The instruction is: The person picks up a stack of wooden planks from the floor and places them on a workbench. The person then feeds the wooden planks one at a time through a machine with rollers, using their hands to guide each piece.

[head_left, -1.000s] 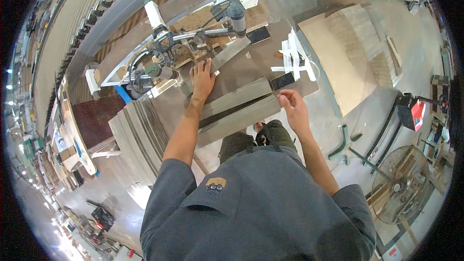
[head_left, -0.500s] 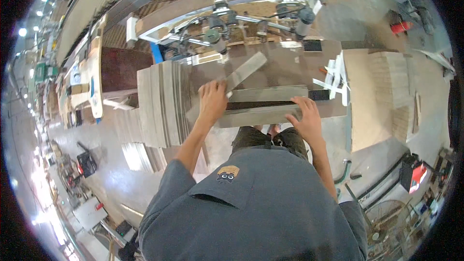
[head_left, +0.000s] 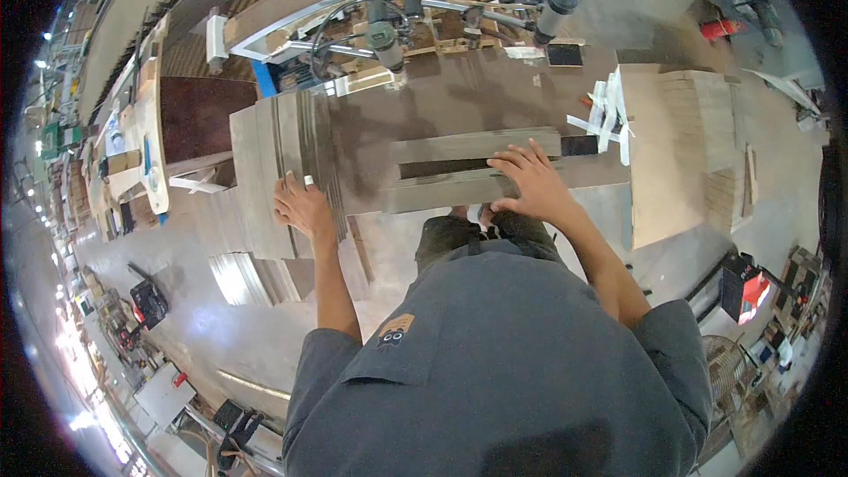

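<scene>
Two long grey-brown wooden strips (head_left: 477,145) lie side by side on the brown table, with a dark gap between them. My right hand (head_left: 534,184) rests over their right part, fingers spread, fingertips at the gap and the far strip. At the left, my left hand (head_left: 305,209) is on or just above a stack of grey-brown boards (head_left: 265,141), its fingers bent and slightly apart. Something small and white shows at one of its fingertips. I see nothing held in either hand.
Beyond the strips stands a machine with metal rods and dark cylinders (head_left: 384,44). White strips (head_left: 607,110) and a dark block (head_left: 579,145) lie to the right. Farther right are a tan board (head_left: 667,159) and stacked boards (head_left: 702,119). A wooden bench (head_left: 152,141) stands far left.
My left hand has moved left from the strips to the board stack. The short slanted strip beside it no longer shows on the table. My right hand has shifted slightly onto the strips.
</scene>
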Motion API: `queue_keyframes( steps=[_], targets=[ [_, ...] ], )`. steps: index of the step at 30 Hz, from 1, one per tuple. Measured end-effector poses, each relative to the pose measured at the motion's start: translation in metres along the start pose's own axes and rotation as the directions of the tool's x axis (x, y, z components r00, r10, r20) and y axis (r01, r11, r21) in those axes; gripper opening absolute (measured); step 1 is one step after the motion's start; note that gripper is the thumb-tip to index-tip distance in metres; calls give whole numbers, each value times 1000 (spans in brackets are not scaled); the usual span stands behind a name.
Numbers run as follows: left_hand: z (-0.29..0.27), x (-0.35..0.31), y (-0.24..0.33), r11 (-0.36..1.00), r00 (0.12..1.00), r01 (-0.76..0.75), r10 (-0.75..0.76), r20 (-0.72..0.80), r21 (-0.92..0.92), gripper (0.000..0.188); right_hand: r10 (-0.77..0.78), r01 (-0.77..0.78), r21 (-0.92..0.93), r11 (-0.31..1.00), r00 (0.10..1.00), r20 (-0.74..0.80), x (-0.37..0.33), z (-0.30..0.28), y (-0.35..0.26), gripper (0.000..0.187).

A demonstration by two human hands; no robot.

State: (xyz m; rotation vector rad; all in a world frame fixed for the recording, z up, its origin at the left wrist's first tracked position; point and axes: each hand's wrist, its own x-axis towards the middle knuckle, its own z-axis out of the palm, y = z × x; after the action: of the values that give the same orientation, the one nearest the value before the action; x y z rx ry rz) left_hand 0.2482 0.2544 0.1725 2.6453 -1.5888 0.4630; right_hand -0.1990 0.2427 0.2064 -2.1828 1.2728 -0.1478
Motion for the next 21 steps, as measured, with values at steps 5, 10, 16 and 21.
queue_keyframes(
  steps=[5, 10, 16, 21],
  targets=[
    [-18, 17, 83, 700, 828, -426, 557, 66, -573, 43, 138, -147, -110, 983, 987, -86, 27, -4, 41, 69],
    [2, 16, 163, 176, 311, -702, 948, -74, -690, 61, 97, -66, -258, 964, 989, 110, 56, -18, 60, 64],
    [-3, 4, 180, 215, 196, -760, 976, 99, -613, 82, -12, 63, -321, 945, 987, 158, 63, 1, 71, 41],
    [1, 22, 195, 291, 248, -746, 956, 155, -599, 75, -11, 27, -285, 958, 998, 56, 74, -12, 83, 48]
  ],
)
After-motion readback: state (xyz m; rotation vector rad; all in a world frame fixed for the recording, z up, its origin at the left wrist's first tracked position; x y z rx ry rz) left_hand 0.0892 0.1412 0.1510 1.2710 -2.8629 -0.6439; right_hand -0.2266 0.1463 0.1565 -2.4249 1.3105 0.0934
